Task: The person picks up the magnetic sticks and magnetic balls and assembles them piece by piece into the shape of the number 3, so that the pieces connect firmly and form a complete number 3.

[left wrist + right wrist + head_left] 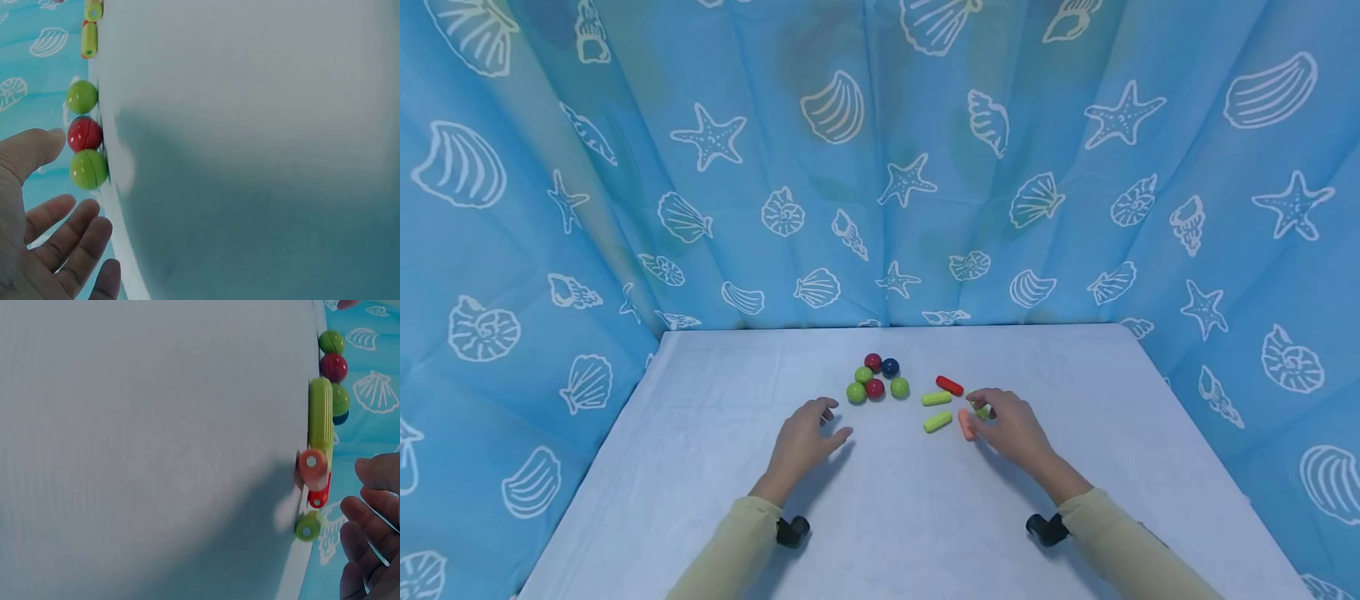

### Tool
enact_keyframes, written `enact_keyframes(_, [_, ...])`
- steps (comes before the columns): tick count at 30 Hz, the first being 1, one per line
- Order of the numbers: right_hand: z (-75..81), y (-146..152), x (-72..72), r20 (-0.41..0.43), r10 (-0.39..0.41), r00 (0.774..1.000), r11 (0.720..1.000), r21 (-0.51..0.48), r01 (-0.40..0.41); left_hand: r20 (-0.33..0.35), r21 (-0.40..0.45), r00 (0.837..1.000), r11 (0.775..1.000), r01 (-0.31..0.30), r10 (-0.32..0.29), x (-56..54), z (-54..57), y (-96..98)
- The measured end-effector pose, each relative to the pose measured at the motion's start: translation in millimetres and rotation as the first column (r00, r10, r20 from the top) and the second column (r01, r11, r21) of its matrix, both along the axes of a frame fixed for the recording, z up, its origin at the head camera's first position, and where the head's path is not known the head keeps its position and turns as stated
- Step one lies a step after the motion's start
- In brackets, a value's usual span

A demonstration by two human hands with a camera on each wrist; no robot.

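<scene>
My left hand hovers over the white table with fingers spread and slightly bent, holding nothing. Just beyond its fingertips is a cluster of small shiny balls: green, dark red and dark blue. My right hand, also holding nothing, has its fingers loosely bent above several short rods with a hole in the end. A salmon rod lies by the thumb, and a green rod is partly hidden behind that hand. Further left are two yellow-green rods and a red rod.
The white-covered table ends at a blue curtain with white shells and starfish, which encloses the back and both sides. A black wrist camera sits at the left sleeve cuff and another at the right.
</scene>
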State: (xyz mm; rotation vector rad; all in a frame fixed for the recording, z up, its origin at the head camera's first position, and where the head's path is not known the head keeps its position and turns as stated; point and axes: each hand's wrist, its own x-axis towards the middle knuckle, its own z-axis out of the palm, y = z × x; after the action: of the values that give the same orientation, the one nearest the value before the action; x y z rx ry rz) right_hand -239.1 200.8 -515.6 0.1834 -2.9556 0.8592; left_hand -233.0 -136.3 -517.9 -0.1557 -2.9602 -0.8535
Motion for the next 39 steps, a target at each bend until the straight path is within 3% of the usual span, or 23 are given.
enact_keyframes(13, [-9.3,-15.4,-1.4,-0.054,0.039,0.998,0.999,-0.013,-0.04,0.038,0.02,0.999,1.0,-0.008,0.007,5.7,-0.9,10.0])
enact_keyframes(39, [-12.7,-31.3,-17.7,0.046,0.078,0.996,0.994,0.068,-0.081,0.045,0.018,0.999,1.0,0.01,-0.011,7.7,-9.7,19.6])
